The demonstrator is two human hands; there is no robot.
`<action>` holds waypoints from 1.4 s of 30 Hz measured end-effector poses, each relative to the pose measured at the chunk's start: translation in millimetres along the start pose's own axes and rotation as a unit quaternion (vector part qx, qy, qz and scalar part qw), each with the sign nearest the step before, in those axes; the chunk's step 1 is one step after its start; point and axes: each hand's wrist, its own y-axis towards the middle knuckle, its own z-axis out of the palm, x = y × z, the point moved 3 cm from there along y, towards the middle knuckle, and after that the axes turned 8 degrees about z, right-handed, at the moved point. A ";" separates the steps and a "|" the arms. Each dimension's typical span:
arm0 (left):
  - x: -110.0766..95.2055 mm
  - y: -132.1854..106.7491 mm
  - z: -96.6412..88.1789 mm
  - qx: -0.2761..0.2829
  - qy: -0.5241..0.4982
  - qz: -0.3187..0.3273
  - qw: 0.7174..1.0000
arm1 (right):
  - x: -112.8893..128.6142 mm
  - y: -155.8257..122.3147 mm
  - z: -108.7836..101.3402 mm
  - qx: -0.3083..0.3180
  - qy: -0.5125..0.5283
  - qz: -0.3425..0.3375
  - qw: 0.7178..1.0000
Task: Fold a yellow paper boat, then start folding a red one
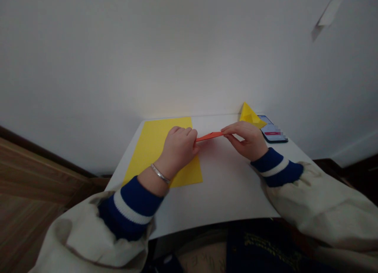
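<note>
A strip of folded orange-red paper (210,136) is stretched between my two hands, seen nearly edge-on above the white table. My left hand (180,147) is closed around its left end, over a yellow sheet of paper (150,147) lying flat. The fingers and thumb of my right hand (245,137) pinch the strip's other end. Just behind my right hand stands a folded yellow paper shape (249,115) with pointed corners, its lower part hidden by the hand.
A phone (273,130) with its screen lit lies at the back right of the white table (227,190). The table's back edge meets a pale wall (189,52). Wooden boards (32,178) are at the left.
</note>
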 end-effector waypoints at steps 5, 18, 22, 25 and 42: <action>3.2 -4.5 2.2 0.022 0.018 -0.010 1.000 | -9.1 -2.5 -3.7 -0.045 -0.001 0.018 0.999; 3.4 -10.0 7.5 0.018 -0.009 -0.013 1.000 | -26.5 -8.9 -3.6 -0.048 -0.036 0.050 0.997; 1.2 -7.8 4.2 -0.023 -0.057 0.012 0.998 | -18.0 -6.2 -2.1 -0.041 -0.017 0.043 0.998; 1.4 -8.5 4.1 -0.039 -0.084 0.022 0.995 | -17.9 -6.3 -1.8 -0.049 -0.007 0.058 0.997; -7.3 6.9 1.0 -0.036 -0.023 0.054 0.998 | 10.0 0.7 6.7 0.037 -0.176 -0.073 0.981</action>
